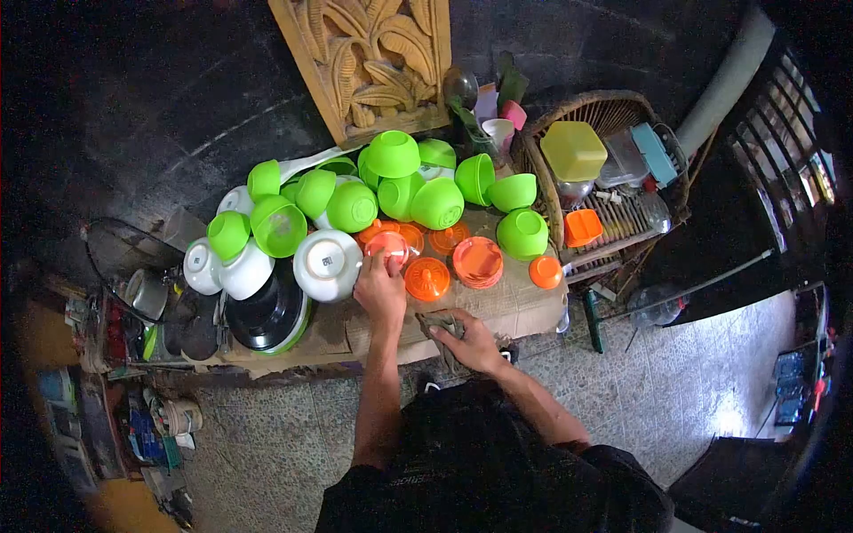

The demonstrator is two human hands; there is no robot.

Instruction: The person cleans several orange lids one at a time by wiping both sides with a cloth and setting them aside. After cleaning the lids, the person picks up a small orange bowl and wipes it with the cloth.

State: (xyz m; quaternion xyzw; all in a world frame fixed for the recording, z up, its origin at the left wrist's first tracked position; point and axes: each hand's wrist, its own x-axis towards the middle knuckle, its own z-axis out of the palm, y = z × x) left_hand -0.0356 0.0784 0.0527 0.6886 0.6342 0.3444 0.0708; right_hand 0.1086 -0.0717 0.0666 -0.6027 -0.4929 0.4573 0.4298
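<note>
My left hand (pixel 380 289) is closed on the edge of an orange lid (pixel 387 245), raised over the cardboard-covered table (pixel 506 306). Close by lie another orange lid (pixel 428 279), a stack of orange lids (pixel 478 263) and a small orange lid (pixel 545 272). A crumpled grey-brown cloth (pixel 437 325) is gripped in my right hand (pixel 473 345) at the table's front edge. Behind the lids stand several green bowls, among them a green bowl (pixel 437 203) resting upside down. Left of my left hand a white bowl (pixel 327 266) is turned over, its base facing up.
A black round container (pixel 265 311) with a green rim is at the table's front left. To the right, a wicker rack (pixel 553 191) holds a yellow container (pixel 573 151) and an orange square container (pixel 583 227). A carved wooden panel (pixel 378 62) leans behind the bowls.
</note>
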